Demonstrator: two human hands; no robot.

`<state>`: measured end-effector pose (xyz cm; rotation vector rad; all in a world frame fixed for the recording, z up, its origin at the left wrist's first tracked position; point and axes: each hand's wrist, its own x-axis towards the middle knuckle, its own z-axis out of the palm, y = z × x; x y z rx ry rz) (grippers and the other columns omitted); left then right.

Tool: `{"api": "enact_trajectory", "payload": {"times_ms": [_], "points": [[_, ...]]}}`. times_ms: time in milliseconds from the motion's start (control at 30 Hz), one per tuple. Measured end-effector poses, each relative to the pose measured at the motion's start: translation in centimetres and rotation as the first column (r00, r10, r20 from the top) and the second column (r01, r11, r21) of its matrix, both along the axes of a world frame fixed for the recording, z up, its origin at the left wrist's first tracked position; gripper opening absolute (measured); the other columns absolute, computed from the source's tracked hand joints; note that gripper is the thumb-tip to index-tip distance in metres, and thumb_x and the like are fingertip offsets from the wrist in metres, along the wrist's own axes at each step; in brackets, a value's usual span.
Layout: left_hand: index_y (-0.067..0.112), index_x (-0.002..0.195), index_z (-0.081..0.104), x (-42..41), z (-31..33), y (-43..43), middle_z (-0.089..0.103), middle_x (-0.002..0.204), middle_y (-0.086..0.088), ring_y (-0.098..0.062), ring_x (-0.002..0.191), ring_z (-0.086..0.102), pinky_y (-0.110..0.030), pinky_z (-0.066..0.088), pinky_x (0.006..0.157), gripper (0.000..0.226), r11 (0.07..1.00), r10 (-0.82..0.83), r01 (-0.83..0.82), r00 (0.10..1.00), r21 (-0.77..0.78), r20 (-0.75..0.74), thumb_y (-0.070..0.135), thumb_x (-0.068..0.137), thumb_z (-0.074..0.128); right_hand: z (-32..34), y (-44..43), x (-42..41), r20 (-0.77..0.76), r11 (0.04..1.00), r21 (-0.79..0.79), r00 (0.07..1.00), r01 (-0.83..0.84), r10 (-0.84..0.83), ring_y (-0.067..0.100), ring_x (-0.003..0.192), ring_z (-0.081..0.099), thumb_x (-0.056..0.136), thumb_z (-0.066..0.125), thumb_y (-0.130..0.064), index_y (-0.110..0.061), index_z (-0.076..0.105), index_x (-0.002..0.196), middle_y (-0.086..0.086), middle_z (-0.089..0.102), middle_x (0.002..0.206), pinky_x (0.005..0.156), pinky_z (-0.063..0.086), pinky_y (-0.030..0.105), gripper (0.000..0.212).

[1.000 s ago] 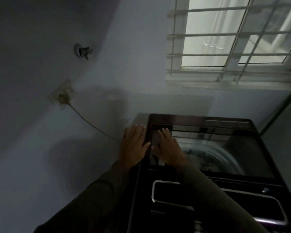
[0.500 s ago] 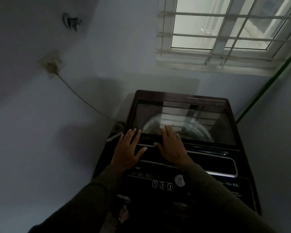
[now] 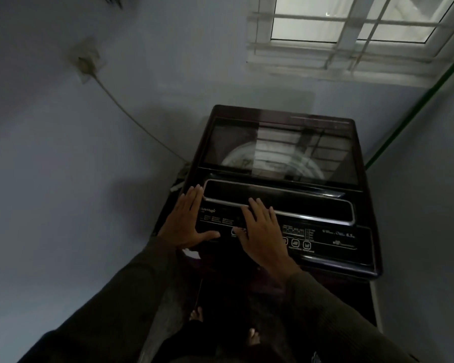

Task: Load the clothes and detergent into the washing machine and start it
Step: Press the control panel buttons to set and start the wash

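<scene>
Washing machine [image 3: 273,113]: dark top-loader in the room corner, back edge to the wall, front edge toward the person.
Long axis: the top runs front to back; control panel [image 3: 330,239] lies crosswise along the front edge, lettering reading toward the person.
Lid [image 3: 281,150]: down flat; the glass pane fills the rear part of the top.
Drum [image 3: 236,158]: pale rim seen through the glass; window reflection covers the contents, so I cannot tell the load.
Left hand [image 3: 186,221]: released, fingers straight and together, thumb spread; palm flat on the front-left corner of the top, fingertips beside the silver trim [image 3: 312,216].
Right hand [image 3: 262,229]: released, fingers straight and slightly spread; flat on the panel left of centre, fingertips touching the silver trim, palm over some of the buttons.
Surroundings: barred window [image 3: 351,30] above the machine; wall socket [image 3: 85,60] with 1 cable [image 3: 131,119] running down toward the machine's left side; green pipe [image 3: 417,111] slanting along the right wall.
</scene>
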<state>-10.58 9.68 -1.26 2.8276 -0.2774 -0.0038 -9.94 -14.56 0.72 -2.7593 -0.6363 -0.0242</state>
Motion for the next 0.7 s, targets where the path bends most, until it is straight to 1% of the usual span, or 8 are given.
{"api": "enact_trajectory", "payload": {"times_ms": [100,200,300,367,467,533,600,700], "points": [[0.005,0.155,-0.008,-0.2,0.5,0.9,-0.013,0.165,-0.007,-0.019,0.151,-0.017,-0.042,-0.003,0.124,0.149,0.996,-0.072,0.075,0.996,0.050,-0.060,0.099,0.055,0.047,-0.6,0.5,-2.6,0.028,0.998,0.023,0.998,0.056,-0.057,0.029,0.148,0.024,0.096,0.050,-0.045,-0.012,0.046,0.141,0.012,0.036,0.154,0.118,0.025,0.052,0.057],[0.002,0.155,-0.003,-0.4,0.0,1.1,-0.012,0.165,-0.010,-0.022,0.151,-0.016,-0.045,-0.002,0.123,0.153,0.993,-0.072,0.075,0.997,0.086,-0.027,0.102,0.050,0.045,-1.6,0.8,-4.7,0.020,0.997,-0.014,0.997,0.070,-0.070,0.028,0.147,0.024,0.097,0.044,-0.050,-0.012,0.043,0.144,0.012,0.035,0.155,0.117,0.027,0.052,0.060],[0.001,0.156,-0.001,-0.5,-0.4,1.0,-0.008,0.165,-0.011,-0.023,0.152,-0.014,-0.046,-0.003,0.123,0.151,0.994,-0.064,0.064,0.998,0.087,0.000,0.101,0.053,0.046,-2.1,1.1,-5.9,-0.001,0.995,-0.040,0.996,0.093,-0.093,0.027,0.149,0.020,0.097,0.040,-0.052,-0.014,0.036,0.148,0.012,0.027,0.158,0.119,0.024,0.051,0.064],[0.003,0.156,-0.002,-0.4,-0.5,1.1,-0.007,0.165,-0.011,-0.022,0.152,-0.012,-0.046,-0.002,0.124,0.141,0.996,-0.056,0.056,0.998,0.068,-0.004,0.098,0.062,0.042,-2.2,1.4,-6.8,-0.005,0.992,-0.060,0.994,0.107,-0.107,0.028,0.150,0.017,0.097,0.039,-0.052,-0.015,0.032,0.150,0.013,0.025,0.160,0.120,0.020,0.050,0.066],[0.006,0.157,0.001,-0.2,-1.0,0.9,-0.003,0.165,-0.011,-0.022,0.153,-0.008,-0.048,0.003,0.124,0.108,0.999,-0.010,0.009,1.000,0.037,0.022,0.085,0.084,0.019,-2.4,1.9,-7.5,0.002,0.988,-0.092,0.993,0.120,-0.121,0.028,0.150,0.016,0.097,0.041,-0.052,-0.015,0.028,0.152,0.013,0.022,0.161,0.120,0.020,0.049,0.068],[0.006,0.156,0.004,-0.1,-1.4,0.8,0.000,0.165,-0.012,-0.022,0.153,-0.004,-0.050,0.007,0.124,0.094,0.999,0.023,-0.024,0.999,0.029,0.039,0.075,0.092,0.009,-2.4,2.1,-7.8,-0.004,0.984,-0.107,0.990,0.141,-0.142,0.027,0.151,0.014,0.097,0.044,-0.050,-0.016,0.025,0.153,0.011,0.020,0.162,0.120,0.022,0.050,0.069],[0.006,0.156,0.005,-0.1,-1.8,0.7,0.001,0.165,-0.012,-0.023,0.153,-0.003,-0.047,0.004,0.124,0.090,0.999,0.034,-0.037,0.998,0.037,0.056,0.071,0.094,0.010,-2.5,2.3,-8.0,-0.013,0.980,-0.121,0.987,0.160,-0.162,0.025,0.152,0.009,0.097,0.046,-0.048,-0.017,0.021,0.155,0.009,0.016,0.163,0.121,0.021,0.050,0.071],[0.007,0.157,0.005,-0.2,-2.1,0.7,-0.001,0.165,-0.011,-0.022,0.153,-0.004,-0.045,0.001,0.124,0.089,0.999,0.038,-0.040,0.997,0.020,0.071,0.069,0.095,0.016,-2.6,2.8,-8.5,-0.023,0.973,-0.139,0.981,0.185,-0.190,0.024,0.152,0.003,0.097,0.047,-0.046,-0.016,0.016,0.156,0.008,0.011,0.164,0.122,0.015,0.049,0.073]]}}
